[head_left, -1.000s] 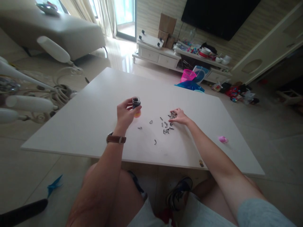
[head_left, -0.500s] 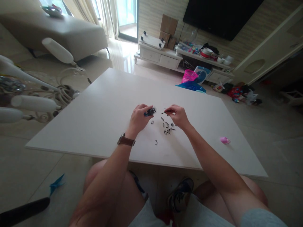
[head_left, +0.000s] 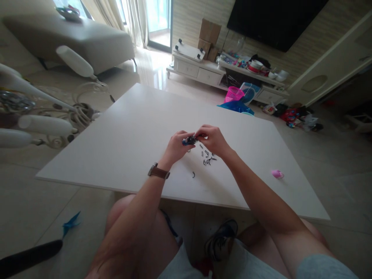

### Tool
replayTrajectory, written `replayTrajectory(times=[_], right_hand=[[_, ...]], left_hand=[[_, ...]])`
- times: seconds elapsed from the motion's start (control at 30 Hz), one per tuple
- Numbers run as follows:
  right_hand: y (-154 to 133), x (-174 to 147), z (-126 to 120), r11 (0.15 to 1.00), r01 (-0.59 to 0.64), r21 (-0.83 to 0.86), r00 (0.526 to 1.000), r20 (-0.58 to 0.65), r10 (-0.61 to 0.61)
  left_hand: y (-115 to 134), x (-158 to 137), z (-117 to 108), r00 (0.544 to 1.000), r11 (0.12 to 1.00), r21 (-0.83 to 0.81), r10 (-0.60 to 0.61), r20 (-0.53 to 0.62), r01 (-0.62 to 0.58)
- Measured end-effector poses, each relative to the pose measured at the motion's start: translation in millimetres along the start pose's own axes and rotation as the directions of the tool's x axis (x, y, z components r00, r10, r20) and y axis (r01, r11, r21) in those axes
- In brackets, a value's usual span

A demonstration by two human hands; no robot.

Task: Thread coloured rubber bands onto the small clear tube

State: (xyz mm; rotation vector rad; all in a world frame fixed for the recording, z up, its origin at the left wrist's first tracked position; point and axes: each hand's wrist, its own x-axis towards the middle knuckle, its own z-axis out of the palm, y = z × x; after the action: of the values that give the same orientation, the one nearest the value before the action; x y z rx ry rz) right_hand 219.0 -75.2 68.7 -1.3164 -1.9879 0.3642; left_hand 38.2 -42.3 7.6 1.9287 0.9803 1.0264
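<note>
My left hand (head_left: 176, 148) is closed around a small clear container with blue on it and black contents (head_left: 188, 140). The fingertips of my right hand (head_left: 214, 139) are pinched together at the container's right end, on a thin black band that the fingers mostly hide. Just below my hands, several small black bands (head_left: 206, 154) lie loosely scattered on the white table (head_left: 139, 124). One curved black band (head_left: 193, 174) rests apart, nearer the front edge.
On the table's right side sits a small pink object (head_left: 277, 174). Lamp arms with white shades (head_left: 46, 126) stand at the left. Beyond the far edge are a blue plastic bag (head_left: 236, 107), a pink basket (head_left: 234, 94) and a white TV cabinet (head_left: 197, 71).
My right hand has moved left with the black band, from above the pile to the container's end. My left hand and the container have shifted slightly right, closing the gap.
</note>
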Motion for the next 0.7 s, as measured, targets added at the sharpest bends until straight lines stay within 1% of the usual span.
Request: replayTrajectory(times=[0.17, 0.27, 0.37, 0.43, 0.57, 0.7], right_hand=[[0, -7, 0, 1.000, -0.002, 0.013, 0.999, 0.034, 0.002], [2, -15, 4, 0.995, -0.068, 0.068, 0.997, -0.021, 0.070], [3, -23, 10, 0.977, -0.156, 0.148, 0.982, -0.084, 0.169], [3, -26, 14, 0.968, -0.180, 0.177, 0.971, -0.125, 0.203], [7, -32, 18, 0.957, -0.198, 0.213, 0.954, -0.183, 0.238], [13, -34, 17, 0.966, -0.178, 0.186, 0.957, -0.195, 0.214]], left_hand=[[0, -1, -3, 0.998, 0.999, -0.013, -0.031, 0.046, 0.032], [-1, -1, -4, 0.997, 1.000, -0.009, -0.017, 0.076, 0.018], [-1, -1, -4, 0.994, 1.000, 0.002, 0.009, 0.105, -0.009], [-2, -1, -3, 0.994, 1.000, 0.006, 0.016, 0.108, -0.017], [-5, -1, -1, 0.994, 1.000, -0.004, 0.021, 0.103, -0.021], [-7, 0, -1, 0.995, 1.000, -0.017, 0.016, 0.102, -0.015]])
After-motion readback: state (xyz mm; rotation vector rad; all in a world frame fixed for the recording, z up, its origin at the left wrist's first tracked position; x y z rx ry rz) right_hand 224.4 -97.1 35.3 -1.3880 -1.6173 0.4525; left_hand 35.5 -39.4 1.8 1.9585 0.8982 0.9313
